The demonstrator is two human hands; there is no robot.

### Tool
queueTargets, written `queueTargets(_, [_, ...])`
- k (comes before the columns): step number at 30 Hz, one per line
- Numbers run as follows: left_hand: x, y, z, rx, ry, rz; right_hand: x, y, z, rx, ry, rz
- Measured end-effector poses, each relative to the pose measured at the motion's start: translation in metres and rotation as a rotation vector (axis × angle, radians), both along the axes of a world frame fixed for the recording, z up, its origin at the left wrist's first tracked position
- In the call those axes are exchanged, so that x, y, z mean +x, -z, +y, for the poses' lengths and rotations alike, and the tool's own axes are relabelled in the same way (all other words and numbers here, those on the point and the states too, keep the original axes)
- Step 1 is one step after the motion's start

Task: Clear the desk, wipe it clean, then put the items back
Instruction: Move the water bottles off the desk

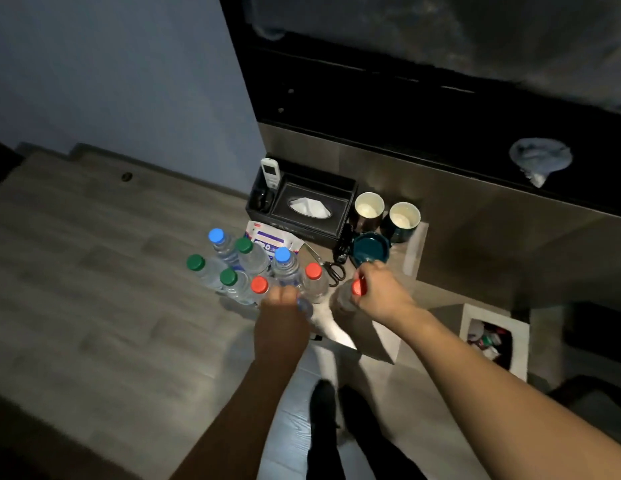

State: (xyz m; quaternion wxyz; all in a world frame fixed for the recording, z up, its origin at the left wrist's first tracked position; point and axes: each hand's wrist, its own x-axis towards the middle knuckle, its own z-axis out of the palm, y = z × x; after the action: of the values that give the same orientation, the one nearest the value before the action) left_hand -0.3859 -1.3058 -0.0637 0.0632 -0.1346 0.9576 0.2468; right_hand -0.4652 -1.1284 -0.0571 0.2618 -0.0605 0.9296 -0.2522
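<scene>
Gripping a red-capped bottle (350, 294) in right hand (378, 292) near the table (94, 271) right edge. Left hand (281, 306) curled round a blue-capped bottle (304, 306), beside clustered bottles (239, 268).

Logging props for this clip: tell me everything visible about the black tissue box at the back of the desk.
The tissue box is black and rectangular, apparently leather-look, with an oval top opening from which a white tissue pokes up. A side compartment on its left holds a white remote standing upright. It sits flat at the desk's back corner by the wall, behind the bottles, with two cups to its right. Neither hand touches it.
</scene>
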Motion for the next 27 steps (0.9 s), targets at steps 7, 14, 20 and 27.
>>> queueTargets(7, [-0.017,0.023,-0.004,0.047,-0.006,-0.088,-0.003,0.017,-0.010,0.057,0.060,-0.033])
queueTargets(14, [-0.016,0.025,-0.009,0.091,-0.031,-0.081,-0.005,0.021,-0.014,0.035,0.056,-0.003])
queueTargets(20, [-0.016,0.029,-0.006,0.083,0.017,-0.073,-0.004,0.026,-0.023,0.036,0.007,0.014])
queueTargets(27, [-0.007,0.015,-0.007,0.112,0.061,-0.097,0.014,0.016,-0.015,0.019,0.056,-0.005])
